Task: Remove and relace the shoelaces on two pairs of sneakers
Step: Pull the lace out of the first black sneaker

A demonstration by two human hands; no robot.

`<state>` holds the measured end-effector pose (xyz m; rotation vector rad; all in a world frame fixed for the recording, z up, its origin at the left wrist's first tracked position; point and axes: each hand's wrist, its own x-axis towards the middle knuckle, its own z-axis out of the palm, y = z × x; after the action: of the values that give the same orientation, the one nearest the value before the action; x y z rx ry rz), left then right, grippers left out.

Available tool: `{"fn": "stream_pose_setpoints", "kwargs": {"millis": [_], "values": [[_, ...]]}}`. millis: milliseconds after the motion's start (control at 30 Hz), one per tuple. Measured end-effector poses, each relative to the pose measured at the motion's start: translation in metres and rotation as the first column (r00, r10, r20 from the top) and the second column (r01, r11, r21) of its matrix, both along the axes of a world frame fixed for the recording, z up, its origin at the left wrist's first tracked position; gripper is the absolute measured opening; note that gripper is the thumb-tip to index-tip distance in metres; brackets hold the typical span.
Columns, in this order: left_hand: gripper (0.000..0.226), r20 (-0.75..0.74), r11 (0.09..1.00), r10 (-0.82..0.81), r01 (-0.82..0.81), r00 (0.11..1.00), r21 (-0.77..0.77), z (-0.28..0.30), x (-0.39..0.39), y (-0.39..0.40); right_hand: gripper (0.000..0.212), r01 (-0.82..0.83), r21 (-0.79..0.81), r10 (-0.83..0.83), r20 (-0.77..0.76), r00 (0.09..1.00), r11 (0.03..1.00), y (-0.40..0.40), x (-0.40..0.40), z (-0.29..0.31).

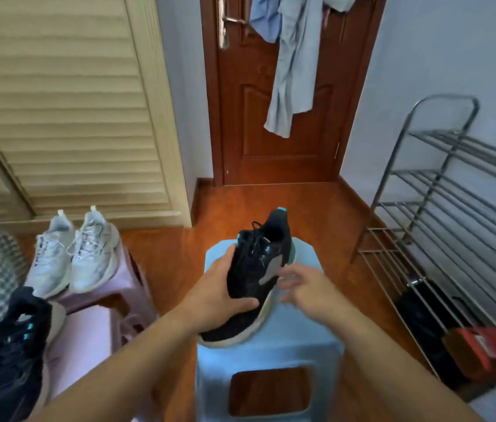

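Note:
A black sneaker (255,269) with teal accents and black laces lies on a light blue plastic stool (271,339), toe toward me. My left hand (219,287) grips its toe and left side, thumb across the top. My right hand (304,284) hovers just right of the shoe with fingers spread and blurred, holding nothing. The matching black sneaker (12,351) sits at the lower left on a pink stool. A pair of white sneakers (73,257), laced, stands on another pink stool (118,284) at the left.
A brown wooden door (271,132) with hanging clothes stands ahead. A cream louvred wardrobe (58,102) fills the left. At the right a metal shoe rack (441,214) holds a dark bag and a red box low down. The floor is wood.

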<state>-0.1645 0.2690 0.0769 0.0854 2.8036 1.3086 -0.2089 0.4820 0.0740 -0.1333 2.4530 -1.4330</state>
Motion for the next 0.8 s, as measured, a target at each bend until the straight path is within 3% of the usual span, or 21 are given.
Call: {"fn": "stream_pose_setpoints", "kwargs": {"millis": [67, 133, 167, 233, 333, 400, 533, 633, 700, 733, 800], "values": [[0.095, 0.068, 0.995, -0.051, 0.044, 0.996, 0.091, -0.005, 0.001, -0.016, 0.037, 0.131, 0.115, -0.125, -0.061, 0.990, 0.985, 0.021, -0.018, -0.004], [0.101, 0.154, 0.986, -0.017, -0.009, 0.988, 0.168, -0.016, 0.011, -0.031, 0.043, 0.137, 0.263, -0.121, -0.076, 0.990, 0.955, 0.039, -0.030, -0.009], [0.104, 0.159, 0.977, 0.036, -0.068, 0.987, 0.204, -0.023, 0.016, -0.036, 0.051, 0.106, 0.260, -0.106, -0.012, 0.994, 0.960, 0.045, -0.034, -0.013], [0.084, 0.137, 0.933, 0.169, -0.204, 0.976, 0.297, -0.037, 0.024, -0.043, 0.064, 0.051, 0.183, -0.075, 0.125, 0.989, 0.982, 0.046, -0.037, -0.021], [0.054, 0.036, 0.935, 0.282, -0.283, 0.959, 0.211, -0.047, 0.023, -0.043, 0.094, -0.002, 0.327, -0.063, 0.187, 0.980, 0.945, 0.036, -0.037, -0.032], [0.044, -0.068, 0.945, 0.308, -0.297, 0.949, 0.138, -0.046, 0.023, -0.041, 0.099, -0.038, 0.442, -0.057, 0.200, 0.978, 0.896, 0.029, -0.035, -0.037], [0.039, -0.160, 0.951, 0.308, -0.300, 0.938, 0.073, -0.034, 0.026, -0.047, 0.102, -0.036, 0.471, -0.072, 0.209, 0.975, 0.881, 0.015, -0.015, -0.040], [0.039, -0.154, 0.952, 0.294, -0.303, 0.943, -0.039, -0.036, 0.033, -0.067, 0.097, -0.101, 0.486, 0.008, 0.189, 0.982, 0.868, 0.009, 0.011, -0.044], [0.045, -0.105, 0.948, 0.303, -0.311, 0.947, -0.063, -0.033, 0.047, -0.076, 0.083, -0.139, 0.486, 0.051, 0.189, 0.981, 0.863, 0.014, 0.028, -0.041], [0.054, -0.077, 0.950, 0.297, -0.303, 0.952, -0.081, -0.028, 0.056, -0.075, 0.070, -0.119, 0.518, 0.059, 0.131, 0.990, 0.847, 0.018, 0.034, -0.036], [0.074, -0.006, 0.959, 0.239, -0.237, 0.971, -0.157, -0.021, 0.071, -0.066, 0.041, 0.068, 0.575, 0.020, -0.145, 0.989, 0.815, 0.020, 0.039, -0.024]]}}
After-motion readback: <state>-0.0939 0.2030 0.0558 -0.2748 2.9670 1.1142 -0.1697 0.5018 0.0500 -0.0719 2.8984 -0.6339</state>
